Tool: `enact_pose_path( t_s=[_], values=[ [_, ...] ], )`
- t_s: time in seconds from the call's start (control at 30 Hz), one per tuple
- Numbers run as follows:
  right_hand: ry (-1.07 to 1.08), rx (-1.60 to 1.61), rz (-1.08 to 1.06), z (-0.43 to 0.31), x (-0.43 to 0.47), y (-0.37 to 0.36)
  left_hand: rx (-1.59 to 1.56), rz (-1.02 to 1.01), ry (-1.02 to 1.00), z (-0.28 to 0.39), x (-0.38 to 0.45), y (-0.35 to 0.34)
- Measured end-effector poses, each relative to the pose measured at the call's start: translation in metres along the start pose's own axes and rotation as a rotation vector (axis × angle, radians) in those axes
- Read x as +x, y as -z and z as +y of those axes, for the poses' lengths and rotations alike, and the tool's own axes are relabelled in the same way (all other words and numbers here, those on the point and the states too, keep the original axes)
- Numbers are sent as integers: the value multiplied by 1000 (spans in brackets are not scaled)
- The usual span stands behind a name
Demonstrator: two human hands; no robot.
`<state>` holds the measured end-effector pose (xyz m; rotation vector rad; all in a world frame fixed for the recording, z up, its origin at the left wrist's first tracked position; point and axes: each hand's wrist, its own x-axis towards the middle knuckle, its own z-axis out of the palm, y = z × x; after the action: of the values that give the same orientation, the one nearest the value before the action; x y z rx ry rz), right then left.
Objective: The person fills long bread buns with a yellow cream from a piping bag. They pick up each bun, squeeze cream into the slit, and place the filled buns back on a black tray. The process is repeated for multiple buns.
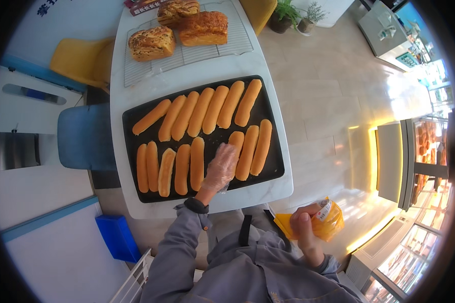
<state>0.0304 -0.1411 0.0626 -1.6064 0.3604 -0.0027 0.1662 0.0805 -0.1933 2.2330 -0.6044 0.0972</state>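
Observation:
My left hand (220, 168), in a clear plastic glove, is low over a black baking tray (214, 142). Its fingers lie against the left side of a long bread roll (236, 140) in the tray's near row and cover part of it. Whether they grip the roll is hidden. More golden long rolls (206, 110) lie side by side in two rows. A paler roll (167, 172) in the near row seems to have its underside up. My bare right hand (305, 223), off the table's near right corner, is closed around a yellow plastic bag (330, 223) with a white label.
Behind the tray, three baked loaves (203, 28) sit on a wire cooling rack (235, 34). Everything stands on a white marbled table (258, 193). Chairs flank it, a blue one (85, 136) at left. A blue bin (117, 238) is at lower left, lit display cases (430, 155) at right.

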Motion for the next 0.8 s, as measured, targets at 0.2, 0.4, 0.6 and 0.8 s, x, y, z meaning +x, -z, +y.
enact_pose_path(
  t_s=[0.2, 0.4, 0.6, 0.8],
  values=[
    [109, 104, -15, -3, 5, -9, 406, 149, 332, 0, -32, 46],
    [82, 168, -55, -15, 5, -16, 177, 9, 679, 0, -29, 50],
    [125, 184, -23, -33, 4, -21, -361, 192, 470, 70, -10, 93],
    [459, 225, -10, -64, 16, -32, -893, 89, 318, 174, -3, 132]
  ],
)
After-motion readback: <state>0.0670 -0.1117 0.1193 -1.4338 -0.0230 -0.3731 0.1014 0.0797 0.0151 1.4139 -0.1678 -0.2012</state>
